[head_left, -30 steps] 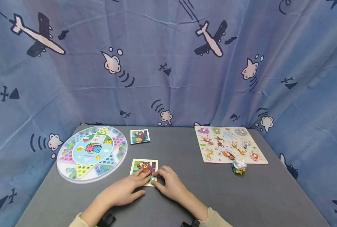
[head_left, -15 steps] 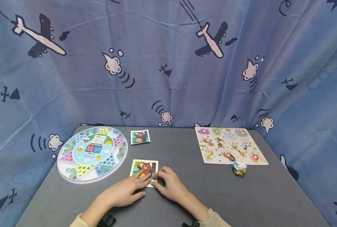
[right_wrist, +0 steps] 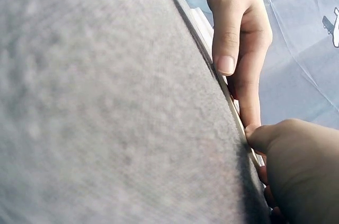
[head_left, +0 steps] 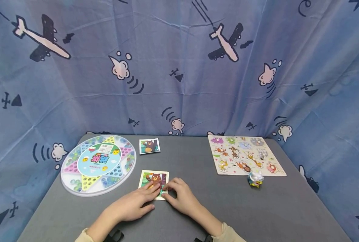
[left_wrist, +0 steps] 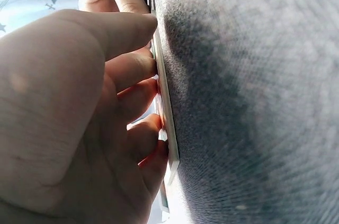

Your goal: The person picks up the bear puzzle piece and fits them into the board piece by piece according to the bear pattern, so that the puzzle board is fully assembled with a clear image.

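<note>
A small square bear picture board [head_left: 146, 175] with a cream rim lies flat on the grey table [head_left: 194, 158]. My left hand [head_left: 134, 203] rests its outstretched fingers across the lower half of the picture, its thumb off to the side on the cloth. At the board's right edge, my right hand [head_left: 182, 198] touches with bent thumb and forefinger, the two tips a little apart. The right wrist view shows the right thumb [right_wrist: 259, 136] against the board's thin edge [right_wrist: 233, 108]. Both hands cover much of the lower picture.
Behind the board lies a bear picture card [head_left: 149, 146]. A round Chinese checkers board [head_left: 69, 179] with marbles stands to the left. Back right lies a wooden animal puzzle [head_left: 238, 163], with a small toy figure [head_left: 255, 178] at its front edge. A patterned curtain [head_left: 155, 67] hangs behind.
Both hands stay in almost the same place on the board. The left fingers shift only slightly, and the other things keep their places.
</note>
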A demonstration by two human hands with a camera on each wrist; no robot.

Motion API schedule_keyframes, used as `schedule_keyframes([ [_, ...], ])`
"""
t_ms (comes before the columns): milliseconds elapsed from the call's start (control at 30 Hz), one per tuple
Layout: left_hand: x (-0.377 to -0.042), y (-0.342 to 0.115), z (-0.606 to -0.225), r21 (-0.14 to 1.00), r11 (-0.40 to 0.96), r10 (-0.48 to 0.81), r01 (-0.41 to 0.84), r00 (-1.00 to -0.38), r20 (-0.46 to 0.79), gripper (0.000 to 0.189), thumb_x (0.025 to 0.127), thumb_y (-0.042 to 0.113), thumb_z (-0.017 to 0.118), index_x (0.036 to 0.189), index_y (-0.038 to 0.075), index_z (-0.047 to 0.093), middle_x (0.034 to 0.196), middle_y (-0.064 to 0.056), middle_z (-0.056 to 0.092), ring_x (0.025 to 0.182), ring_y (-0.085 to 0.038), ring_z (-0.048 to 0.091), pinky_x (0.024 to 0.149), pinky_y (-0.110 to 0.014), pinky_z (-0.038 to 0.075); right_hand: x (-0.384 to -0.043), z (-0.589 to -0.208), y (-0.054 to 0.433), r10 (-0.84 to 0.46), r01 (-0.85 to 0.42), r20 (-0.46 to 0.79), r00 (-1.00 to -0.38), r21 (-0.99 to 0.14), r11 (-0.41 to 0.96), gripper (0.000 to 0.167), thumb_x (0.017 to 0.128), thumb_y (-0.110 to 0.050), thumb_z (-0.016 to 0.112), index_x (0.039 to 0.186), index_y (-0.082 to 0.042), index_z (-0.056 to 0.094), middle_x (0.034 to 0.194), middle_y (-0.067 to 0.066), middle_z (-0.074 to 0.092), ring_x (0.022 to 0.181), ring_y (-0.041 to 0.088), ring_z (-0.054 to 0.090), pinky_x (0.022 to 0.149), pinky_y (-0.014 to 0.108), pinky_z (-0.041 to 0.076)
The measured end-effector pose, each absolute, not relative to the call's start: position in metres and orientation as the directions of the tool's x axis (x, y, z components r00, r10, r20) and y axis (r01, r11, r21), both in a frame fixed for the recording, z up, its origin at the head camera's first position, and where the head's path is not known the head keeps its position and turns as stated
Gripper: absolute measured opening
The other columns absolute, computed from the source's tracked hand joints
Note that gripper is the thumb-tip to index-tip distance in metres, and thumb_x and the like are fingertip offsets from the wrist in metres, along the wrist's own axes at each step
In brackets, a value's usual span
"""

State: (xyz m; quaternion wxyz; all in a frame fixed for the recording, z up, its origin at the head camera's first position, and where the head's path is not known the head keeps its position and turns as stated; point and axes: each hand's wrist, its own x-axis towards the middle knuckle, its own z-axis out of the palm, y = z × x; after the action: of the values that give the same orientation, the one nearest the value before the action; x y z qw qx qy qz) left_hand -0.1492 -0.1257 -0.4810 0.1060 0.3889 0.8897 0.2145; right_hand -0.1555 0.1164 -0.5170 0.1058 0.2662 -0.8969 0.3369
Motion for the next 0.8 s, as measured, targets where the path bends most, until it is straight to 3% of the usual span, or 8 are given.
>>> schedule_keyframes([
  [267, -0.1467, -0.1290, -0.4801, 0.490, 0.587, 0.748, 0.644, -0.663, -0.025, 0.052, 0.110, 0.019, 0.057, 0.160, 0.006, 0.048, 0.170, -0.010, 0.039, 0.160, -0.038, 0.027, 0.124, -0.061, 0.032, -0.1540, -0.5182, 0.1157, -0.410, -0.554, 0.373, -0.832, -0.547, 0.628, 0.014, 0.090, -0.020, 0.086, 0.100, -0.017, 0.077, 0.093, -0.004, 0.065, 0.088, 0.009, 0.057, 0.078, 0.027, 0.052],
  [533, -0.1495, -0.1293, -0.4823, 0.447, 0.584, 0.751, 0.678, -0.660, 0.019, 0.050, 0.106, 0.002, 0.056, 0.156, 0.005, 0.053, 0.166, -0.013, 0.045, 0.157, -0.039, 0.034, 0.122, -0.059, 0.037, -0.1544, -0.5157, 0.1200, -0.468, -0.573, 0.334, -0.818, -0.534, 0.621, 0.034, 0.085, -0.031, 0.091, 0.113, -0.017, 0.077, 0.104, -0.005, 0.066, 0.097, 0.009, 0.056, 0.086, 0.031, 0.053],
  [800, -0.1535, -0.1259, -0.4854, 0.433, 0.596, 0.742, 0.676, -0.670, 0.022, 0.051, 0.105, -0.003, 0.054, 0.155, 0.005, 0.054, 0.165, -0.013, 0.046, 0.156, -0.039, 0.035, 0.120, -0.060, 0.039, -0.1556, -0.5153, 0.1208, -0.474, -0.579, 0.336, -0.814, -0.521, 0.627, 0.030, 0.088, -0.028, 0.088, 0.114, -0.017, 0.076, 0.102, -0.002, 0.065, 0.096, 0.009, 0.055, 0.086, 0.031, 0.052],
])
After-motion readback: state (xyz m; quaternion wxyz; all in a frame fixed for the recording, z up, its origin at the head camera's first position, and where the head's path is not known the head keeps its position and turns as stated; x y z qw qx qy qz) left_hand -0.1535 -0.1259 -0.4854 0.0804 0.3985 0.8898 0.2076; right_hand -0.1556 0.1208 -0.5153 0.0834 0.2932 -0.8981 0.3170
